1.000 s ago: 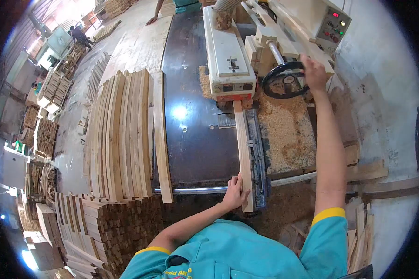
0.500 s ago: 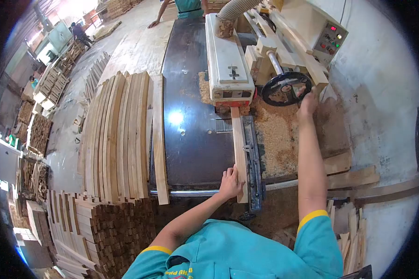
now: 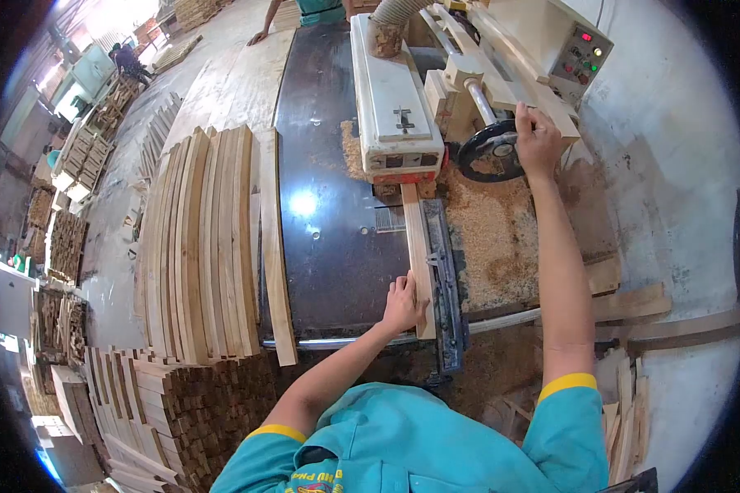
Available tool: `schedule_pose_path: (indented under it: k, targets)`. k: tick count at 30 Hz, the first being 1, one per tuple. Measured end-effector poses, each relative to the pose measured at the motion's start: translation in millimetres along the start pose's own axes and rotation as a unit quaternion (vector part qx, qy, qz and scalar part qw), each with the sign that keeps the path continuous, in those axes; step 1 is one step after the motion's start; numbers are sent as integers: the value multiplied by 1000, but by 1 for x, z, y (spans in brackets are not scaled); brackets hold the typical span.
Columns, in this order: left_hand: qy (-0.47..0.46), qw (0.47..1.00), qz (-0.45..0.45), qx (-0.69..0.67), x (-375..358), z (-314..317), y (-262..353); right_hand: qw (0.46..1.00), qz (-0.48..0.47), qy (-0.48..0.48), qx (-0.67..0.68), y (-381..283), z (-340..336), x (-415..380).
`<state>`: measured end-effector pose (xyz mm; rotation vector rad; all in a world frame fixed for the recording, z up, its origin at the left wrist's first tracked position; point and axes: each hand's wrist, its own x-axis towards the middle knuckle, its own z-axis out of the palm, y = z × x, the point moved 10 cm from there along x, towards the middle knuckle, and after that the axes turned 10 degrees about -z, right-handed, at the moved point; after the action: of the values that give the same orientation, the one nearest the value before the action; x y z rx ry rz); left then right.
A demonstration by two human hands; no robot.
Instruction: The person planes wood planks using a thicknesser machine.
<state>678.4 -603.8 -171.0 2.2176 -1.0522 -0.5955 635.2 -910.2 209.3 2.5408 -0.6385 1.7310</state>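
Observation:
A long wooden strip (image 3: 419,263) lies on the dark metal table (image 3: 329,271) along a metal guide fence (image 3: 444,283), its far end hidden under the white machine housing (image 3: 396,107). My left hand (image 3: 403,304) grips the strip's near part from the left side, fingers bent against it. To the right of the housing is a black handwheel (image 3: 478,156) on a steel shaft. My right hand (image 3: 538,141) is closed at the wheel's upper right rim, which it partly covers.
Several wooden strips (image 3: 193,246) lie side by side left of the table, above a stack of cut pieces (image 3: 214,419). Sawdust (image 3: 497,238) covers the right side. A control box (image 3: 580,53) stands at the back right. A co-worker's hand (image 3: 257,38) rests at the far end.
My right hand has gone from the wheel's lower right rim up to its upper right. The strip has slid a little farther toward the housing, and my left hand has moved forward with it.

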Motion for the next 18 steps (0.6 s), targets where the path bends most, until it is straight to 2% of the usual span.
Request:
schedule_pose_path:
  k: [7,10,12,14,15,17,18]
  targets:
    - [-19,1000,4,-11,3,0,1,1000,-15,12,10,1,-1,1]
    - [-21,999,5,-25,2,0,1,1000,3,-14,-5,0,2,-1]
    - [-22,999,4,-30,2,1,0,1000,-9,12,8,-2,-1,0]
    - [-15,987,13,-161,-3,-5,2,1000,-2,9,0,0,-1,-2]
    - [-16,987,14,-160,-7,-5,3,1000,3,7,-7,1,-1,-2]
    - [-38,949,-62,-308,-17,-1,-9,1000,6,8,-9,2,1,-3]
    - [-38,949,-60,-307,-24,-5,-12,1000,9,9,-10,3,1,-2]
